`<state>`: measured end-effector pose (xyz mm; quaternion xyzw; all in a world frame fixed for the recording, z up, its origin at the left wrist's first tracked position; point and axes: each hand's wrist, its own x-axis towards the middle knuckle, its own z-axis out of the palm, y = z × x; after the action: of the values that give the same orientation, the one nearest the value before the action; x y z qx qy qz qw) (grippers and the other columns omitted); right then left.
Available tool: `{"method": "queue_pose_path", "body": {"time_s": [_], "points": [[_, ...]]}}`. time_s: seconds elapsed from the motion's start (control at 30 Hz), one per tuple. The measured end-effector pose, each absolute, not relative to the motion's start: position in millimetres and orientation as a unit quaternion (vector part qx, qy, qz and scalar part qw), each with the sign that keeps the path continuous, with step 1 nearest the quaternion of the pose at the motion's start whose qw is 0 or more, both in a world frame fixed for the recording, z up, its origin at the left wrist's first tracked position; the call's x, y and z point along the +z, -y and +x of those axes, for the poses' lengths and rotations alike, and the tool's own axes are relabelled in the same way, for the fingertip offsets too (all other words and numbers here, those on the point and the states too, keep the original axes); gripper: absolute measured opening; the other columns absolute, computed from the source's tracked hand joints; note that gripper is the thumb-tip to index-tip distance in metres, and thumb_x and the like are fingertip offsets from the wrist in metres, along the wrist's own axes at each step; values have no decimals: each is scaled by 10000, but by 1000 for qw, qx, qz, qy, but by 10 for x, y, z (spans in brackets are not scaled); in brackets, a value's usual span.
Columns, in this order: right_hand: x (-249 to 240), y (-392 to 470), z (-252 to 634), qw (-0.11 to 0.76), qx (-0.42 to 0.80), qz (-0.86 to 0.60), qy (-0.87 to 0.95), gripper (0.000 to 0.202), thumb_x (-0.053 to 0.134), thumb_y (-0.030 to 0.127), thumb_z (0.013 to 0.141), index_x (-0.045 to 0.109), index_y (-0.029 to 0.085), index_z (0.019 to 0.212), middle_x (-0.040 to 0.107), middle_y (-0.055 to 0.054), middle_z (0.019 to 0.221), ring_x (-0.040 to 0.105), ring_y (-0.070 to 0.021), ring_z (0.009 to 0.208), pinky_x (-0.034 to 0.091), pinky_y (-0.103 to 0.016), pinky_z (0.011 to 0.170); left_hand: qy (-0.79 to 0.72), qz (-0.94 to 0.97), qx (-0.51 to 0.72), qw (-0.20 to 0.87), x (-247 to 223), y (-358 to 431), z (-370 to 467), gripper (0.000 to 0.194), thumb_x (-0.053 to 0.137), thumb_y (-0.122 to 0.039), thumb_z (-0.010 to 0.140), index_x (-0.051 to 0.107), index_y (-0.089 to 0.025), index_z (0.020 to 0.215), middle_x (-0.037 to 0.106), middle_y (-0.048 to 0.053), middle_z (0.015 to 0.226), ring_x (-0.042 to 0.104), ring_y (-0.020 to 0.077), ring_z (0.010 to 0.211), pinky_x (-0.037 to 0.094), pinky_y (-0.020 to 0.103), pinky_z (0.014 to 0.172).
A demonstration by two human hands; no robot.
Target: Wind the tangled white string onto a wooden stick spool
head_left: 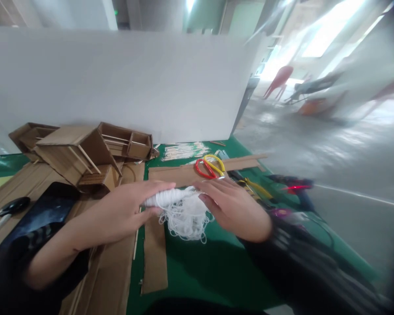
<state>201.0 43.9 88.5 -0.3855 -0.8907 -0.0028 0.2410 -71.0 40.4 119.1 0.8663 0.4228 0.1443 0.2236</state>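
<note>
In the head view my left hand [129, 210] grips a wound roll of white string [164, 198] by its left end, thumb below and fingers above. A loose, looped tangle of the same string [188, 218] hangs under the roll over the green table. My right hand [231, 205] is at the roll's right end, its fingers bent together on the string; the exact grip is partly hidden. Just beyond it lie scissors with one red and one yellow handle [205, 167], their blades out of sight.
A cardboard structure [75, 148] with thin sticks stands back left. Near it are a phone [46, 210] and cardboard strips [156, 258]. Several sticks [185, 151] lie before a white board [124, 83]. Pliers [258, 188] and a glue gun [295, 188] are at right.
</note>
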Motion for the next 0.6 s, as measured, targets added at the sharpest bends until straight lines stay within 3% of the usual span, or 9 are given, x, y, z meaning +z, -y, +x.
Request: {"method": "queue_pose_path", "body": {"time_s": [0.17,0.3,0.43,0.5,0.6], "points": [[699,-463,1931,231,21,-363,903,232,418,190,949,620,152,1056,714,-99,955,646,-213,845,484,-369,774,-406,895,132,128,1134,-410,-688,570,556,-218,877,410,-373,1405,606,0,1310,580,249,1127,421,376,971],[594,-507,1980,285,16,-371,884,206,428,119,896,624,157,947,711,-68,802,619,-193,722,458,-349,714,-395,900,185,24,1014,-445,-634,577,539,-158,870,400,-318,1406,597,55,1284,525,267,1170,329,436,1031],[478,-603,2090,361,-36,-409,837,215,470,93,862,636,170,974,707,-51,758,626,-206,727,441,-354,705,-416,832,366,-39,785,-453,-592,327,602,-259,839,582,-261,1166,612,88,1149,522,286,1113,337,446,1001],[429,-632,2125,383,-59,-423,819,217,478,102,871,642,180,990,717,-51,789,631,-213,747,439,-357,701,-435,789,432,38,668,-457,-543,198,585,-351,841,604,-209,976,626,83,967,558,266,971,399,416,927],[387,-624,2124,407,-80,-427,803,235,485,103,877,646,196,1021,733,-55,863,644,-224,815,448,-369,743,-505,706,391,307,533,-480,-403,312,383,-420,954,575,-185,1027,626,85,1008,576,237,964,437,395,901]]}}
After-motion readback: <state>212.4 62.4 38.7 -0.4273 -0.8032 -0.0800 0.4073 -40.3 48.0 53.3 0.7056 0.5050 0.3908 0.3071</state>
